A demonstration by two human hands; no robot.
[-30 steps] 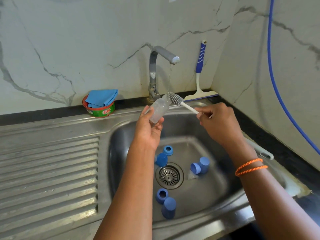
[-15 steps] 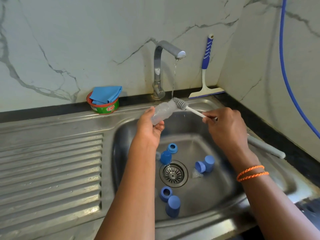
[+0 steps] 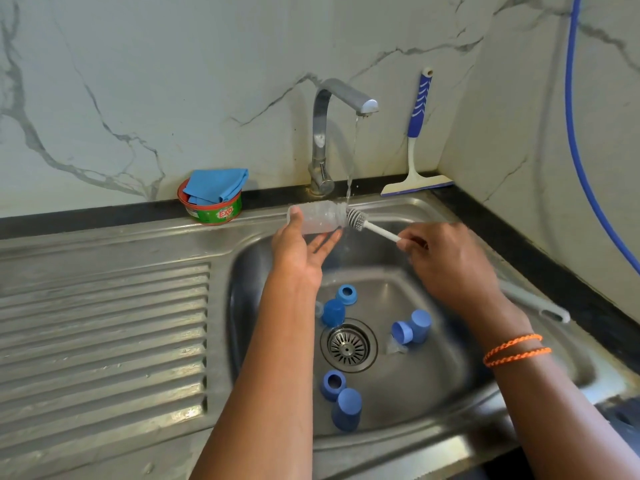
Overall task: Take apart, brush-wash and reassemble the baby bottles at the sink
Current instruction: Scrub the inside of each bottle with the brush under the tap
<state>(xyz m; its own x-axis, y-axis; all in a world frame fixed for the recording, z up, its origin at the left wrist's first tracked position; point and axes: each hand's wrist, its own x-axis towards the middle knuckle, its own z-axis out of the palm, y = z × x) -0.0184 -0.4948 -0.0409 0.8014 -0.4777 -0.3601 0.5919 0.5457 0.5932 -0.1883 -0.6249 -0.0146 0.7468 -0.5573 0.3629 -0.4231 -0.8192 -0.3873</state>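
My left hand [image 3: 298, 249] holds a clear baby bottle [image 3: 318, 218] on its side above the sink basin [image 3: 460, 368], its mouth pointing right under the running tap [image 3: 341, 98]. My right hand [image 3: 446, 261] pinches the white handle of a small bottle brush [image 3: 367, 225]. The brush's grey bristle head sits at the bottle's mouth. Several blue caps and collars lie on the basin floor around the drain [image 3: 348, 346]: a pair at the left [image 3: 337, 304], a pair at the right [image 3: 412, 329], a pair in front [image 3: 341, 396].
A green soap tub with a blue cloth [image 3: 213, 199] stands on the ledge left of the tap. A blue-handled squeegee [image 3: 417, 140] leans in the corner. A grey handle [image 3: 540, 303] lies on the right rim. The ribbed drainboard [image 3: 104, 341] spreads to the left. A blue hose [image 3: 581, 140] hangs at the right wall.
The bottle has tipped from slanted to nearly level, its mouth now under the water stream. The brush head stays at the mouth. The view has shifted slightly.
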